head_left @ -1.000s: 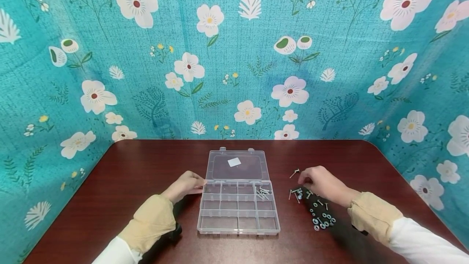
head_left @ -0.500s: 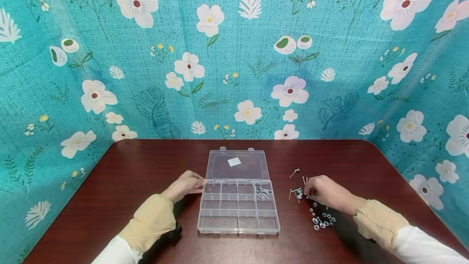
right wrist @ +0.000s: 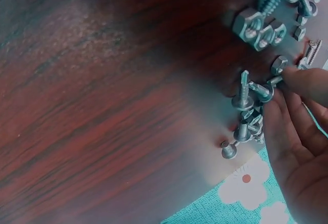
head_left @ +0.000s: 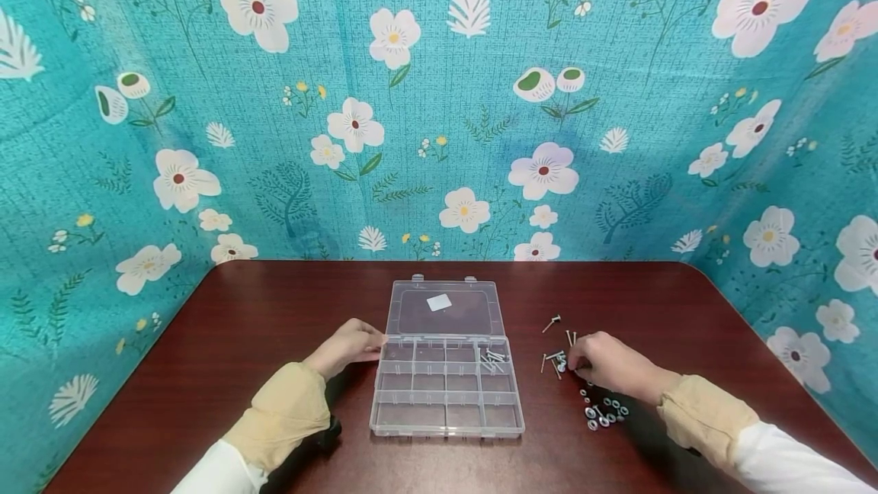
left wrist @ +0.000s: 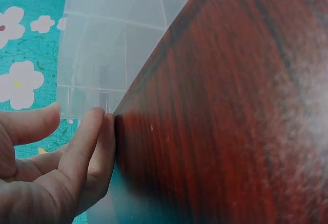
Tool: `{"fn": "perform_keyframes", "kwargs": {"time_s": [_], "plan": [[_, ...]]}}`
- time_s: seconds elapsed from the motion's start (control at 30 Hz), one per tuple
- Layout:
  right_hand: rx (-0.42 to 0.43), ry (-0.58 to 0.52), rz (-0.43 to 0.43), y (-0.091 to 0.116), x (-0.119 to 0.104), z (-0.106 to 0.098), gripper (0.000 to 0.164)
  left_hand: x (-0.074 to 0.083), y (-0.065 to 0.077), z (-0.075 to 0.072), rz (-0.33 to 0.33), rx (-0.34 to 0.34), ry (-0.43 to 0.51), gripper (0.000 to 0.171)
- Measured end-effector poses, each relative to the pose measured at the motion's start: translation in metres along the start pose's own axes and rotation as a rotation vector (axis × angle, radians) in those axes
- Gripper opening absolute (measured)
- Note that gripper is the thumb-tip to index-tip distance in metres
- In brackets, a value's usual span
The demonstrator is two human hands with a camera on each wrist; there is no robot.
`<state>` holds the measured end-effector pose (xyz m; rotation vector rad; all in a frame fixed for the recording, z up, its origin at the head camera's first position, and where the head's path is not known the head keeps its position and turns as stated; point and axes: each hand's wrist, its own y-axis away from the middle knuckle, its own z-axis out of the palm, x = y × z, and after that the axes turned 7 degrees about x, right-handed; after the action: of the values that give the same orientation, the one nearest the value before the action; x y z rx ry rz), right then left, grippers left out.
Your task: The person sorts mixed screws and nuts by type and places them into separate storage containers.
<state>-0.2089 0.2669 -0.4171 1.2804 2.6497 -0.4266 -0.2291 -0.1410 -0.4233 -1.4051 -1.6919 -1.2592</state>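
Observation:
A clear plastic compartment box [head_left: 446, 431] stands on the table with its lid folded back. My left hand [head_left: 348, 343] is at the box's back left corner. In the left wrist view its fingertips [left wrist: 96, 115] touch the side wall and the thumb lies near the rim. Several screws [head_left: 492, 360] lie in the back right compartment. My right hand [head_left: 609, 360] is low over the loose hardware right of the box. Its thumb and forefinger close around a screw [right wrist: 275, 81], partly hidden by the fingers. Other screws [right wrist: 243, 97] stand head-down close to the fingertips.
Nuts and washers [head_left: 604, 421] lie in front of the right hand, with a screw among them. One screw [head_left: 551, 323] lies apart, behind the pile. The dark wooden table [head_left: 274, 296] ends at a flowered teal cloth [head_left: 439, 136].
My right hand has come back toward me and slightly right, uncovering upright screws behind it, then settled lower among the screws. The left hand and box have stayed in place.

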Motion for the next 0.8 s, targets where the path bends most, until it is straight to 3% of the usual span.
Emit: {"fn": "perform_keyframes", "kwargs": {"time_s": [0.4, 0.53, 0.8], "plan": [[0.006, 0.012, 0.048, -0.002, -0.01, 0.008, 0.014, -0.002, 0.0, 0.001, -0.008, -0.028, 0.106, 0.023], [0.024, -0.021, 0.075, -0.003, -0.012, 0.008, 0.013, -0.002, 0.0, 0.001, -0.013, -0.021, 0.094, 0.023], [0.142, -0.134, 0.113, -0.012, -0.027, 0.006, 0.012, 0.0, 0.001, -0.001, 0.003, -0.039, 0.109, 0.024]]}}
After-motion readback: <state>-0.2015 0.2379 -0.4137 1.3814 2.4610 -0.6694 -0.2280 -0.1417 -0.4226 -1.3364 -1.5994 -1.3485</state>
